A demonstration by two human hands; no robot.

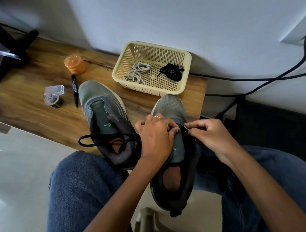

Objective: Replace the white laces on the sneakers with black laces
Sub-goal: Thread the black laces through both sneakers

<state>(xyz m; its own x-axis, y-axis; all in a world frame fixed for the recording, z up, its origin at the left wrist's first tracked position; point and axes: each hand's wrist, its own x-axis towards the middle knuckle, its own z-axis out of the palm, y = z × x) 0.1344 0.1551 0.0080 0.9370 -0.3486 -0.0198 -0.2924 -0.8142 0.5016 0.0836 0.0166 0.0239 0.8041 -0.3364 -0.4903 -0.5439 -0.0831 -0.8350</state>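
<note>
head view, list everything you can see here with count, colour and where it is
sneakers: 2, grey-green; one on the table, no lace in its eyelets, one held at the table edge
black laces: 2; one trailing across the left sneaker, one bundled in the basket
white laces: one coil, in the basket
basket: 1, cream, back right of the table
table: 1, wood
marker: 1, black, left of the sneakers
orange jar: 1, behind the marker
tape roll: 1, left of the marker
clear box: 1, behind the tape
cables: black, right
left hand: on the held sneaker
right hand: fingers pinching the lace end
</note>
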